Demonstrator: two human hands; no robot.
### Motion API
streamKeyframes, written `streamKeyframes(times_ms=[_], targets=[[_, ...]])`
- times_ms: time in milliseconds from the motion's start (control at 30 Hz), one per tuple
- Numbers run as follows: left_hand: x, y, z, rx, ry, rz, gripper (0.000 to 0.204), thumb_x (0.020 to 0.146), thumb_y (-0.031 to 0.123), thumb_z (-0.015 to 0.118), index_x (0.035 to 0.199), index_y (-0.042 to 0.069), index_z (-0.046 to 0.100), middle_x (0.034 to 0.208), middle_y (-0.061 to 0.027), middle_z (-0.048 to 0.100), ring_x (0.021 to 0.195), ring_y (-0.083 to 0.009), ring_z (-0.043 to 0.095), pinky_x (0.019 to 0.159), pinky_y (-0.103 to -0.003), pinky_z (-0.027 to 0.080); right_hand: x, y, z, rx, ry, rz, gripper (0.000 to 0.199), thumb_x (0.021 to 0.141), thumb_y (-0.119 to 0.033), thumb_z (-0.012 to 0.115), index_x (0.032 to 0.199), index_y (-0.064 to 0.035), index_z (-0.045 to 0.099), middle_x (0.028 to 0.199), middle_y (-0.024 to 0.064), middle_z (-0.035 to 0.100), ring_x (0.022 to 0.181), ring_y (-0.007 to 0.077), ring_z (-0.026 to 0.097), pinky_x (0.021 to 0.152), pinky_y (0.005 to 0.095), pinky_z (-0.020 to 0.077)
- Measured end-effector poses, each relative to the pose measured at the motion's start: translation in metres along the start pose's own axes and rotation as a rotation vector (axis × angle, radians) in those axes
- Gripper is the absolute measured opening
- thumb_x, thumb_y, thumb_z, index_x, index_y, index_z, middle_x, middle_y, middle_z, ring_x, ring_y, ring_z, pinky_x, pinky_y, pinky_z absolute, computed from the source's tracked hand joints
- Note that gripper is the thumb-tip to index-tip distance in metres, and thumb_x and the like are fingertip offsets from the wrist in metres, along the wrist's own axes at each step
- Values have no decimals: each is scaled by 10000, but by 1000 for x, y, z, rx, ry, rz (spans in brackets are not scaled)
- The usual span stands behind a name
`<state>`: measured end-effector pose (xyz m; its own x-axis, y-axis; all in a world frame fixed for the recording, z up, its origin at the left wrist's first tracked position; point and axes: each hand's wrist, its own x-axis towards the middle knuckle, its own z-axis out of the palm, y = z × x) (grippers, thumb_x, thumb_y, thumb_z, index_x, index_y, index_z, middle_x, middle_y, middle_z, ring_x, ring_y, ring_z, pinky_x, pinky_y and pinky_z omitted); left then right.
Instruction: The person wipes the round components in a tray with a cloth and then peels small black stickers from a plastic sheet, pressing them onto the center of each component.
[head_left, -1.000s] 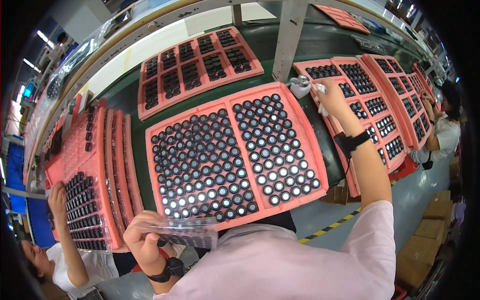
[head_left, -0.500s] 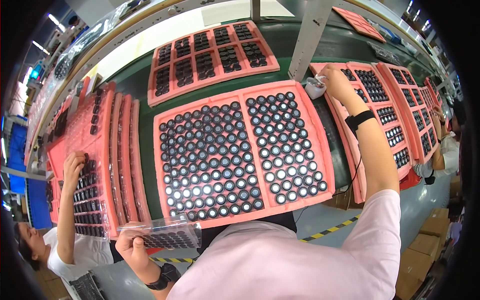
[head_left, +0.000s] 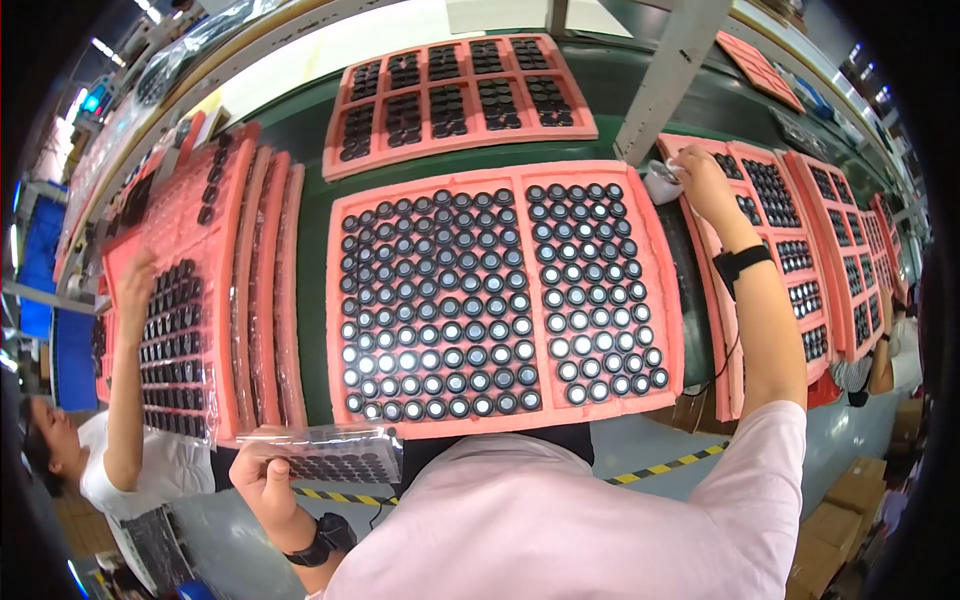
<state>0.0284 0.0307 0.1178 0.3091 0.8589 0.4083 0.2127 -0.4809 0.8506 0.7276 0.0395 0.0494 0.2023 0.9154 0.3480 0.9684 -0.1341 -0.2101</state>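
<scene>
Low at the left, my left hand [head_left: 265,485] grips the edge of a clear plastic tray [head_left: 345,455] with rows of small dark round pieces showing in it. My right hand [head_left: 705,180] reaches to the far right, over a small white container [head_left: 662,183]. Its fingers are pinched together at the container's mouth, by something whitish too small to name. Between my hands lies a pink foam tray [head_left: 530,290], split in two sections, both holding rows of black round parts with shiny pale centres.
Behind it sits another pink foam tray [head_left: 400,158] of dark parts. More stacked foam trays [head_left: 270,290] stand left, others [head_left: 770,200] right. A metal post [head_left: 670,85] rises beside the container. At left, a co-worker's hand [head_left: 135,285] hovers by a tray.
The view has shifted, so the trays appear farther right. My left hand keeps the clear tray and my right stays at the container. The co-worker's hand has moved off the dark parts.
</scene>
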Motion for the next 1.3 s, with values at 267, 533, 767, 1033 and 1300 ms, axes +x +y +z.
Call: streamKeyframes(times_ms=[267,533,767,1033,1300], targets=[[-5,17,6,-22,21,-121,371,968,298,738,843,-34,632,869,-135,701,811,-228,644,741,-341,500,-9,25,19,-24,106,-104,187,881,-10,614,1038,39,701,1074,237,650,1045,447,624,939,478,496],[-39,-4,3,-42,-70,-167,247,965,215,712,845,12,639,905,-130,720,817,-263,665,764,-384,519,-4,-44,-39,3,149,-168,247,959,31,596,1191,18,681,1180,167,648,1087,322,642,934,369,515],[-69,-46,19,103,-153,-90,253,975,250,674,822,60,605,1088,-145,705,1032,-349,653,951,-486,478,-55,-311,-19,330,-101,-565,371,868,113,608,1199,-32,692,1191,145,646,1085,323,648,892,390,534],[-95,-83,31,264,-211,-16,306,957,324,679,804,78,579,1253,-172,679,1275,-407,583,1137,-617,353,-76,-440,37,582,-467,-762,422,755,92,671,1166,-1,688,1144,147,644,1011,340,636,859,410,536],[-101,-99,37,162,-134,-12,307,911,308,733,762,77,596,1225,-143,692,1259,-374,599,1098,-577,404,-95,-465,69,569,-604,-883,296,814,-17,666,1102,41,695,1118,144,631,1001,327,636,849,416,542]])
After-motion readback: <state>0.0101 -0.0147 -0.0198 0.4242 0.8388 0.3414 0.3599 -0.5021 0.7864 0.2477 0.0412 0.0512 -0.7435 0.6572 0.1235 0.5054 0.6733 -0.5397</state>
